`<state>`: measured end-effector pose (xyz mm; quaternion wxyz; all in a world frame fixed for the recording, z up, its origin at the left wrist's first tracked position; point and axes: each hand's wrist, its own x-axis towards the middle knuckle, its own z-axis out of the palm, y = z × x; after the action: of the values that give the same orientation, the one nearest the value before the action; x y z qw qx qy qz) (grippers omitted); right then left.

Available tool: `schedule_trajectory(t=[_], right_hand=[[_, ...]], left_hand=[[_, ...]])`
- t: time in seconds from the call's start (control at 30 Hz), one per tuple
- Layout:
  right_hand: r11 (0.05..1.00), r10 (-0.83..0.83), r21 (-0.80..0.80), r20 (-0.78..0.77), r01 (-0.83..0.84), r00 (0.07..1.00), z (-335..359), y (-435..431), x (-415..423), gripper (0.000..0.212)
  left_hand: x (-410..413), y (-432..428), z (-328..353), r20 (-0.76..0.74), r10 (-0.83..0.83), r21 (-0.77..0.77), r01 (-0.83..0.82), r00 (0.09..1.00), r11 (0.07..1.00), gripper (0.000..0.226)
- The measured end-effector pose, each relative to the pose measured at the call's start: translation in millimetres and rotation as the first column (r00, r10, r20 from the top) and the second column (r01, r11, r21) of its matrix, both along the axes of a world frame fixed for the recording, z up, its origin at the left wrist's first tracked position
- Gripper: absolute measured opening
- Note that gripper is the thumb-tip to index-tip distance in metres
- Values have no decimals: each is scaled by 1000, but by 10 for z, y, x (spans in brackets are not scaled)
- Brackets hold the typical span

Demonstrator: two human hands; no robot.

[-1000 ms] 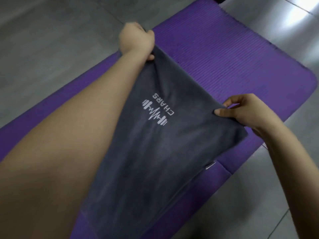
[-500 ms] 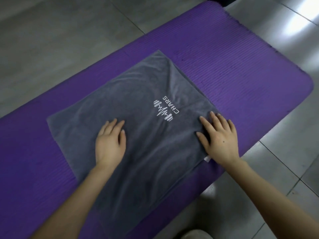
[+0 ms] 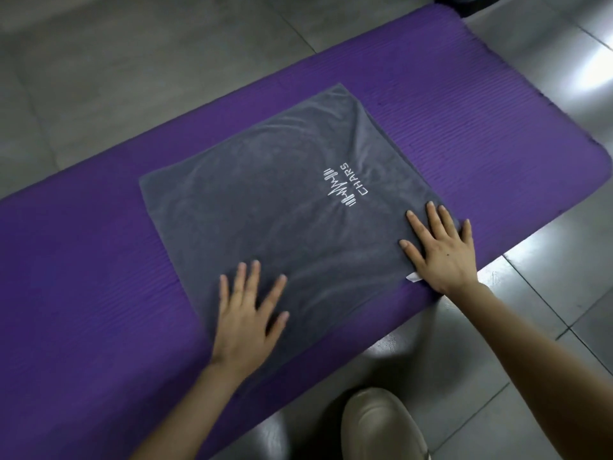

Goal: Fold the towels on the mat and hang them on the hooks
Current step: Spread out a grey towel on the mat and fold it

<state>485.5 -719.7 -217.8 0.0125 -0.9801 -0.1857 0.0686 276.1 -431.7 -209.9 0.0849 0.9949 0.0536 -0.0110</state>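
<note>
A dark grey towel (image 3: 282, 207) with a white "CHARS" logo lies flat on the purple mat (image 3: 83, 293), folded into a rough rectangle. My left hand (image 3: 247, 313) presses flat on the towel's near edge, fingers spread. My right hand (image 3: 441, 250) lies flat on the towel's right corner, partly over a small white label (image 3: 413, 277) that sticks out at the edge. Neither hand grips the cloth. No hooks are in view.
Grey floor tiles (image 3: 530, 327) surround the mat. A beige shoe (image 3: 381, 426) shows at the bottom, just off the mat's near edge. A dark object (image 3: 464, 3) sits beyond the mat's far end.
One second ago both hands held the towel's corners, laying it down. Since then they let go and now rest flat on it; the left hand has slid toward the near edge.
</note>
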Motion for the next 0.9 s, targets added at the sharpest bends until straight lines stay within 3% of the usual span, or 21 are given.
schedule_trajectory(t=[0.1, 0.23, 0.4, 0.6, 0.77, 0.9], right_hand=[[978, -145, 162, 60, 133, 988, 57, -49, -62, 63], [891, -339, 333, 33, 309, 940, 149, -158, -72, 59], [844, -447, 333, 6, 420, 894, 147, -247, -58, 39], [789, -516, 290, -168, 542, 840, 216, -279, 117, 39], [722, -552, 264, -337, 640, 762, 302, -300, 263, 27], [727, -553, 242, -348, 643, 757, 424, -263, 320, 15]], left_hand=[[-133, -399, 23, 65, -235, -76, 239, 970, 968, 43], [-159, -518, 30, 50, -155, -169, 161, 987, 972, 37], [-196, -492, 27, 63, -170, -273, 180, 984, 945, 30], [-246, -519, -14, -5, -338, -297, 321, 941, 899, 29], [-124, -528, 183, 50, -137, -338, 146, 989, 930, 28], [109, -597, 273, 53, -79, -264, 90, 995, 960, 38]])
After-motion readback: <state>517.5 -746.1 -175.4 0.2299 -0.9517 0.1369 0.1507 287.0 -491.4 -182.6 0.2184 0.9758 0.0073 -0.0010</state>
